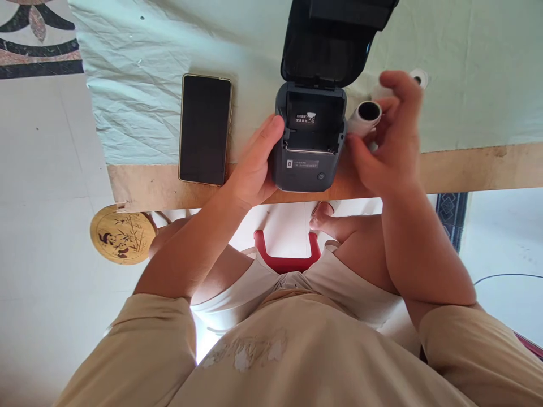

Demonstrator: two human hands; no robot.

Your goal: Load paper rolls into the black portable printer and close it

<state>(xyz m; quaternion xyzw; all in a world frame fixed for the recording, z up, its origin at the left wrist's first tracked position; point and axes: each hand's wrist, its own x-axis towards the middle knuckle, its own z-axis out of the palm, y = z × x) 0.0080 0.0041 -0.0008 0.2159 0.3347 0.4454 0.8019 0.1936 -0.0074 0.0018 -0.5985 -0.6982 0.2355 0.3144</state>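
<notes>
A dark label printer (303, 176) lies at the table's near edge with its black lid (324, 48) swung up and back. Its paper compartment holds no roll, and a small printed sticker shows inside. My left hand (257, 164) grips the printer's left side, thumb on the rim, the other fingers mostly hidden. Right of the printer, my right hand (392, 141) holds a white paper roll (362, 120) between thumb and fingers, its dark hollow core facing up. The index finger is raised off it. Behind that hand lies a second white roll (419, 78), partly covered.
A smartphone (205, 130) with a dark screen lies left of the printer. Pale green cloth (254, 34) covers the table, leaving a bare wooden edge (479, 167) in front. Below are a round wooden stool (123, 234) with a panda picture and a red seat frame (288, 264).
</notes>
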